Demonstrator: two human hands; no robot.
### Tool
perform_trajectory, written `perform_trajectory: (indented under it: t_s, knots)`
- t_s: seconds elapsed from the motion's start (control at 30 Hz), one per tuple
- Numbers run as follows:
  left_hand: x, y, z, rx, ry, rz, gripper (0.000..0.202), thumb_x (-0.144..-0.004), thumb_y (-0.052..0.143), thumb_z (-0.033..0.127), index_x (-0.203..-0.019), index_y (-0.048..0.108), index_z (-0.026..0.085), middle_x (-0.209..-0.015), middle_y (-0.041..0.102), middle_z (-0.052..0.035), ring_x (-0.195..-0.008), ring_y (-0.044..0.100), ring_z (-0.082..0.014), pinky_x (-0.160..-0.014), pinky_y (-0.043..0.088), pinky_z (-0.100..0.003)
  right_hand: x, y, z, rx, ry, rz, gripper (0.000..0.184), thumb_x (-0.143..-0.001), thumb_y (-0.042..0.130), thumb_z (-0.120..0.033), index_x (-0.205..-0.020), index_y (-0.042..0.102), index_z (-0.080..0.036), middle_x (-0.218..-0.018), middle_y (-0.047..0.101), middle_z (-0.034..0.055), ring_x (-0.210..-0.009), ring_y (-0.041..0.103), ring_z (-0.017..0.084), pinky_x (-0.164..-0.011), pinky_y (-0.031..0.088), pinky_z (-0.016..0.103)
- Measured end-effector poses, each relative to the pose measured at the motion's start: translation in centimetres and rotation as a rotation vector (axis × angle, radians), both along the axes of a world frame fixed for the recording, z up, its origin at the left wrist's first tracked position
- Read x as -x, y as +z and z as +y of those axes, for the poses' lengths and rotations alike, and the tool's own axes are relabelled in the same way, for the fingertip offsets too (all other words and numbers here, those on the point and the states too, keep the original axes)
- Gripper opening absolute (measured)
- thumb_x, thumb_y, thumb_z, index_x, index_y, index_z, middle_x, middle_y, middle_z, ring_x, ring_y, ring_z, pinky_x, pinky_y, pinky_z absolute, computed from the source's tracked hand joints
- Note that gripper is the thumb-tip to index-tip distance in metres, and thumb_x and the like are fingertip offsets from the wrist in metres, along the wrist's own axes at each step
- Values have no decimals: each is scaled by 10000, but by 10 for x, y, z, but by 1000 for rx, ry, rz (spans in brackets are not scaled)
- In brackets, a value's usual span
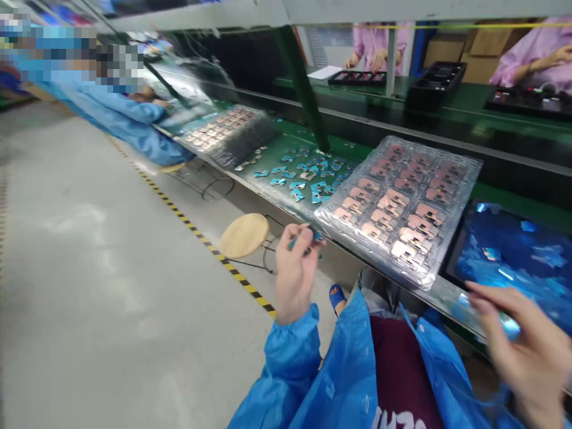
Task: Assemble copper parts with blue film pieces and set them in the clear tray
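My left hand [295, 271] is raised in front of the bench edge, its fingers closed on a small blue-filmed metal part [316, 236]. The fingers cover most of that part. At the lower right my right hand [525, 339] has thumb and forefinger pinched close together, with a thin piece of shiny bluish film [509, 326] at them. That hand is beside a black tray [456, 247] full of crumpled blue film [531, 262]. Between the hands lies a clear plastic tray [467, 170] with rows of copper-coloured metal parts [382, 219].
Loose blue-filmed parts [308, 167] are scattered on the green bench. Farther left stands a stack of filled clear trays [232, 137]. A green post [304, 89] rises from the bench. A round wooden stool [245, 235] is below. Co-workers sit at left and across, near black trays [435, 80].
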State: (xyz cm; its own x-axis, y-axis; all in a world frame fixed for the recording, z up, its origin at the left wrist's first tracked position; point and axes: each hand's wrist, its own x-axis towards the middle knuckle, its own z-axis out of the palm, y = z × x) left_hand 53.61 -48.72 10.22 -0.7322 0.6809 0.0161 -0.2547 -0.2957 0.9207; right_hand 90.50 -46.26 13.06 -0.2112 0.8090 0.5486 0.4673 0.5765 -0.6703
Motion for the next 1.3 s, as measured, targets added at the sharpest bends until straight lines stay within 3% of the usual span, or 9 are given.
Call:
perform_trajectory:
  t_s: [0.13,0.27,0.43,0.53,0.7,0.9,1.07,1.17,1.3]
  knots:
    - [-122,30,-2,3,-414,-169,572,-794,1006,441,-844,482,216,-855,558,26,-699,537,-105,-664,514,-219,65,20,-7,84,292,131,360,-1019,787,-260,-1372,714,-256,-1083,784,86,-811,746,215,-606,626,325]
    - [-173,35,2,12,-595,-96,546,-845,967,477,-838,487,215,-880,621,15,-759,614,-124,-701,551,-218,53,11,11,159,246,280,76,-1023,779,-265,-1076,747,-221,-954,756,50,-790,709,171,-596,585,259]
    - [-172,37,1,103,-715,350,203,-936,869,362,-1046,779,217,-1036,770,-56,-984,756,-223,-957,642,-328,17,5,10,156,154,333,120,-969,772,-226,-874,700,-214,-834,726,22,-716,663,156,-612,553,267]
    - [-172,41,-1,141,-723,491,167,-944,845,318,-1091,839,239,-1053,807,-55,-978,783,-242,-982,656,-350,7,-1,11,44,144,275,149,-979,707,-217,-836,667,-212,-765,682,7,-655,613,144,-606,509,275]
    - [-175,39,0,141,-760,476,155,-872,922,314,-995,855,246,-919,802,-38,-871,796,-234,-858,683,-304,0,-20,14,-120,178,112,251,-1080,566,-251,-839,625,-214,-760,658,27,-653,596,154,-617,484,292]
    - [-184,31,7,162,-772,424,210,-855,940,321,-1000,831,215,-909,802,-46,-811,796,-220,-689,669,-256,-9,-27,11,-83,130,110,425,-1190,402,-277,-890,691,-195,-794,673,30,-702,624,146,-698,549,273]
    - [-200,21,11,152,-670,458,218,-904,903,304,-1090,820,226,-1009,801,-48,-935,801,-219,-797,675,-271,-13,-19,2,-64,-88,154,278,-1143,593,-332,-1349,708,-186,-1209,740,121,-1024,711,206,-848,648,340]
    - [-206,15,13,148,-708,449,291,-903,906,311,-1175,827,244,-1077,811,-58,-995,795,-227,-894,675,-310,-15,-18,0,-147,-196,107,195,-1092,676,-241,-1263,766,-213,-1115,756,98,-1012,728,220,-875,656,373]
    - [-208,16,13,184,-807,320,335,-893,918,384,-1187,848,239,-1152,822,-87,-1017,803,-272,-813,703,-334,-19,-20,2,-157,-231,68,183,-1090,671,-205,-1220,796,-237,-1075,781,81,-966,748,215,-840,664,365]
